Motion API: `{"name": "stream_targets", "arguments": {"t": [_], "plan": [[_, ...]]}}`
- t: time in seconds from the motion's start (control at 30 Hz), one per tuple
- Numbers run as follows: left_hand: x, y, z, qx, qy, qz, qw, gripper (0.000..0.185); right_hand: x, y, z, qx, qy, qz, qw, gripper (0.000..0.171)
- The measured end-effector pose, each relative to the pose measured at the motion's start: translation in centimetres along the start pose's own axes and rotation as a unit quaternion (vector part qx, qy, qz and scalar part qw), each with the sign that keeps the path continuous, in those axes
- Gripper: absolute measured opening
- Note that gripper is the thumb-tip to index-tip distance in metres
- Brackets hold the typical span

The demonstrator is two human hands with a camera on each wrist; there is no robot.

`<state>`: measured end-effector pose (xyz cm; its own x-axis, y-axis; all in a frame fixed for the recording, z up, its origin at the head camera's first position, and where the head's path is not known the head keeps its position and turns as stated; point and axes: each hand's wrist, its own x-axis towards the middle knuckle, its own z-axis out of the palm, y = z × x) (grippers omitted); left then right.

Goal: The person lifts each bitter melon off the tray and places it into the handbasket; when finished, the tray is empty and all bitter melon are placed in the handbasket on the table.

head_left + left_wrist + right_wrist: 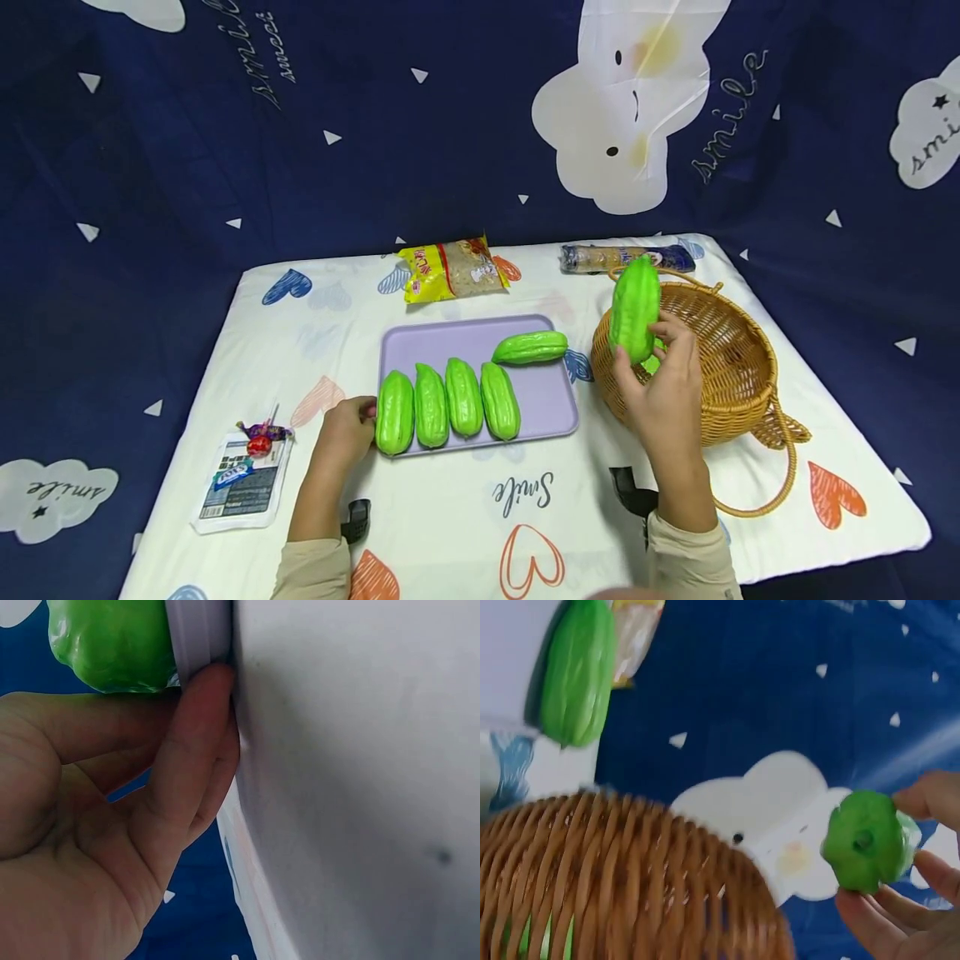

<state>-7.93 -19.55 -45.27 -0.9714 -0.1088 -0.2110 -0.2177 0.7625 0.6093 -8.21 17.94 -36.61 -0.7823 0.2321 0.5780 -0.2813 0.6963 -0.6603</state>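
My right hand point(667, 392) holds a green ridged bitter melon point(635, 308) upright between thumb and fingers, raised over the left rim of the wicker basket point(738, 408). The right wrist view shows that melon point(866, 841) end-on in the fingers. Green also shows inside the basket, through its weave. My left hand point(345, 437) grips the left edge of the lilac tray point(442, 337), its fingertips low on the outer wall point(201, 634). Four bitter melons stand side by side along the tray's near edge. Another melon point(531, 347) lies crosswise at its right side.
Behind the tray lies a yellow snack bag point(453, 271); a long clear-and-blue packet point(585, 260) lies behind the basket. At left, wrapped candies and a red lollipop point(259, 446) rest on a flat white package point(243, 492). The basket's handle point(783, 487) hangs onto the white cloth.
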Motion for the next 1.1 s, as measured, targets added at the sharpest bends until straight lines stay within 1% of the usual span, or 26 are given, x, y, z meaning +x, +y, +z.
{"name": "stream_targets", "arguments": {"t": [0.1, 0.2, 0.4, 0.57, 0.83, 1.1], "plan": [[0.0, 0.0, 0.0, 0.001, 0.001, 0.001, 1.0000, 0.034, 0.4, 1.0, -0.4, -0.024, 0.026, 0.016, 0.999, 0.041], [0.0, 0.0, 0.0, 0.001, 0.002, 0.001, 1.0000, 0.035, 0.6, 1.9, -0.5, -0.052, 0.027, 0.028, 0.998, 0.041], [0.1, -0.1, 0.1, -0.006, 0.000, -0.006, 1.0000, 0.035, 0.5, 3.0, -0.3, -0.096, -0.007, 0.063, 0.993, 0.042], [0.1, -0.1, 0.1, -0.006, 0.002, -0.004, 1.0000, 0.035, 0.5, 3.2, -0.3, -0.124, -0.038, 0.075, 0.989, 0.039], [0.0, -0.1, 0.1, -0.007, 0.004, -0.007, 0.9999, 0.034, 0.6, 3.1, -0.4, -0.140, -0.062, 0.075, 0.985, 0.034], [-0.1, -0.1, 0.1, -0.003, 0.007, 0.003, 1.0000, 0.034, 0.5, 3.1, -0.2, -0.134, -0.060, 0.069, 0.987, 0.032]]}}
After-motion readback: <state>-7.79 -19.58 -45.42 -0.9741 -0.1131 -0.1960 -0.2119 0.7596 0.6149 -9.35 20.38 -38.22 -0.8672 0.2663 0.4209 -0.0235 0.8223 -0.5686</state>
